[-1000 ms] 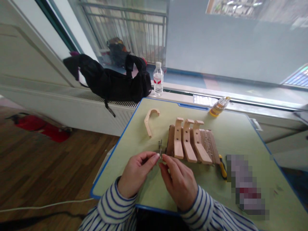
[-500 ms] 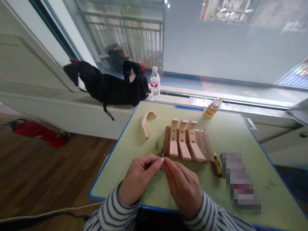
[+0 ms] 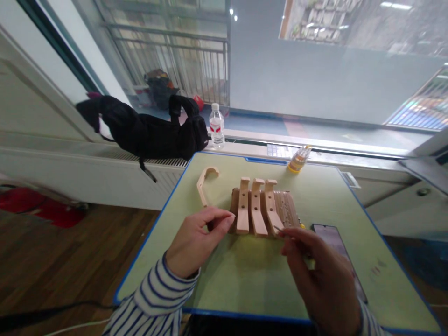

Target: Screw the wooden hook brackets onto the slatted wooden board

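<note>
My left hand (image 3: pixel 196 240) is closed in a pinch beside the left edge of a corrugated cardboard block (image 3: pixel 287 207); whatever is between its fingertips is too small to make out. Pinched by my right hand (image 3: pixel 322 275) is a small thin screw (image 3: pixel 278 228), near the lower end of the rightmost wooden hook (image 3: pixel 271 200). Two more wooden hooks, a middle one (image 3: pixel 257 205) and a left one (image 3: pixel 242 210), lie beside it across the cardboard, with holes in them. A separate curved wooden hook (image 3: pixel 202 184) rests on the table at upper left.
A phone (image 3: pixel 329 233) lies partly behind my right hand, next to a mostly hidden yellow tool (image 3: pixel 301 226). An amber bottle (image 3: pixel 299 159) stands tilted-looking at the table's back edge. On the sill are a water bottle (image 3: pixel 217 128) and a black bag (image 3: pixel 150 133).
My hands were together in front of the cardboard and have moved apart. The right hand went right with the screw; the left stays near the cardboard's left side. The view has shifted slightly.
</note>
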Action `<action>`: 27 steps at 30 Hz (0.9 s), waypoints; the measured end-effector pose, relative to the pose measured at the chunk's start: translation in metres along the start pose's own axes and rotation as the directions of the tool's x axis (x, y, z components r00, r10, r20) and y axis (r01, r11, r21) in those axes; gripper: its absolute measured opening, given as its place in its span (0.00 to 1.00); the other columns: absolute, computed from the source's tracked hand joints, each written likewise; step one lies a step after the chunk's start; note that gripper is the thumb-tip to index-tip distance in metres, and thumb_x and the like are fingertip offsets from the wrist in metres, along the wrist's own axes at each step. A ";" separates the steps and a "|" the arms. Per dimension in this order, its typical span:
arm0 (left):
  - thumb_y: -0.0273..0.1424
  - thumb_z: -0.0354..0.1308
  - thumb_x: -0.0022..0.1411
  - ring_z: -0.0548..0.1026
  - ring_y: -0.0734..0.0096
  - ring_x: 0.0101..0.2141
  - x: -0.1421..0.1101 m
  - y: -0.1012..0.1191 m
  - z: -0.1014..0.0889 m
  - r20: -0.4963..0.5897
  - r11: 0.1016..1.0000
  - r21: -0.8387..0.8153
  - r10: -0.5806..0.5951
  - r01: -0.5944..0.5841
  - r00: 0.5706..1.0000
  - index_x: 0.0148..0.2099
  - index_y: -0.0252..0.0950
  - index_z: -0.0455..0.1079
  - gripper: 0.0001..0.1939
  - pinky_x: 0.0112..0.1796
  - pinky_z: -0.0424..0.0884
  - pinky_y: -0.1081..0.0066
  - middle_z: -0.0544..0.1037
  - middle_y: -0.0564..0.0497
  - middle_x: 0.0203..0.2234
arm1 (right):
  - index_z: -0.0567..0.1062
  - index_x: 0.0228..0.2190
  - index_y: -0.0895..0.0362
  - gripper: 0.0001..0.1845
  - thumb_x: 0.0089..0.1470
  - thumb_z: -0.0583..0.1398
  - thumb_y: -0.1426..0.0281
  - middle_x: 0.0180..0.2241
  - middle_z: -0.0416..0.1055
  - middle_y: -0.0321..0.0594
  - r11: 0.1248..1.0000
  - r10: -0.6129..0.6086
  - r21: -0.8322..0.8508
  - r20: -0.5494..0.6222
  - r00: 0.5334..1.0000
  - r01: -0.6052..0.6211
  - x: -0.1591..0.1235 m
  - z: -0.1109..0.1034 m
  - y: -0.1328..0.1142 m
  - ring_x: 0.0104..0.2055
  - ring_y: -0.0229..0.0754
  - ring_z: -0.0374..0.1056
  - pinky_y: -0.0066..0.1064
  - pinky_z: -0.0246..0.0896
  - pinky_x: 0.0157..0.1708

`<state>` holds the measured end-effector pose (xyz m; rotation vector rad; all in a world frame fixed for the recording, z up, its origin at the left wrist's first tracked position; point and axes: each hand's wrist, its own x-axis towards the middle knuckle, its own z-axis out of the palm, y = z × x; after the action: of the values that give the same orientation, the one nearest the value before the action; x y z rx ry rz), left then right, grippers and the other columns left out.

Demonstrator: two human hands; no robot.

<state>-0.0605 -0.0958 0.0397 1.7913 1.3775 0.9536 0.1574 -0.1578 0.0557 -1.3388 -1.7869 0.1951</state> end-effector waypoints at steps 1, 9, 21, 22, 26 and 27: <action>0.38 0.54 0.59 0.73 0.70 0.31 0.005 0.000 0.000 0.010 0.998 0.039 0.038 -0.038 0.999 0.37 0.35 0.75 0.12 0.33 0.68 0.72 0.77 0.50 0.30 | 0.70 0.40 0.53 0.10 0.54 0.55 0.73 0.28 0.73 0.36 0.999 0.022 -0.030 0.018 1.000 -0.021 0.003 -0.006 0.005 0.25 0.33 0.69 0.22 0.66 0.23; 0.34 0.50 0.64 0.73 0.70 0.36 0.046 0.010 0.005 0.256 0.914 0.218 0.284 -0.341 0.924 0.41 0.37 0.74 0.13 0.39 0.69 0.70 0.77 0.49 0.34 | 0.71 0.40 0.53 0.10 0.55 0.55 0.69 0.26 0.74 0.35 0.990 0.140 -0.044 0.146 0.979 -0.135 0.033 -0.036 0.042 0.24 0.34 0.70 0.21 0.65 0.20; 0.33 0.52 0.61 0.74 0.68 0.31 0.100 0.001 0.044 0.462 0.785 0.346 0.333 -0.513 0.822 0.44 0.42 0.75 0.13 0.33 0.68 0.70 0.77 0.49 0.33 | 0.72 0.40 0.56 0.11 0.56 0.54 0.67 0.31 0.75 0.40 0.991 0.126 -0.070 0.179 0.976 -0.115 0.064 -0.030 0.078 0.26 0.35 0.72 0.23 0.68 0.23; 0.32 0.52 0.61 0.74 0.68 0.31 0.103 0.000 0.047 0.476 0.780 0.347 0.332 -0.521 0.814 0.45 0.43 0.75 0.13 0.33 0.68 0.71 0.78 0.50 0.33 | 0.72 0.40 0.56 0.12 0.56 0.54 0.67 0.32 0.76 0.41 0.990 0.131 -0.065 0.182 0.975 -0.121 0.065 -0.029 0.081 0.26 0.35 0.72 0.23 0.69 0.24; 0.34 0.51 0.63 0.74 0.70 0.30 0.109 -0.003 0.054 0.500 0.754 0.363 0.339 -0.548 0.797 0.47 0.46 0.74 0.13 0.31 0.66 0.72 0.77 0.51 0.33 | 0.72 0.40 0.57 0.12 0.56 0.54 0.66 0.31 0.76 0.41 0.986 0.167 -0.061 0.174 0.971 -0.158 0.068 -0.027 0.093 0.27 0.35 0.72 0.24 0.69 0.24; 0.35 0.50 0.63 0.74 0.70 0.30 0.111 -0.004 0.055 0.501 0.745 0.372 0.342 -0.554 0.795 0.47 0.46 0.74 0.14 0.31 0.66 0.72 0.77 0.51 0.32 | 0.72 0.40 0.57 0.12 0.56 0.54 0.66 0.31 0.76 0.41 0.984 0.174 -0.062 0.172 0.970 -0.166 0.069 -0.026 0.096 0.27 0.35 0.72 0.24 0.69 0.24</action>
<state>0.0043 0.0085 0.0249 2.6432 0.9732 0.3990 0.2400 -0.0698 0.0534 -1.5507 -1.8317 0.3780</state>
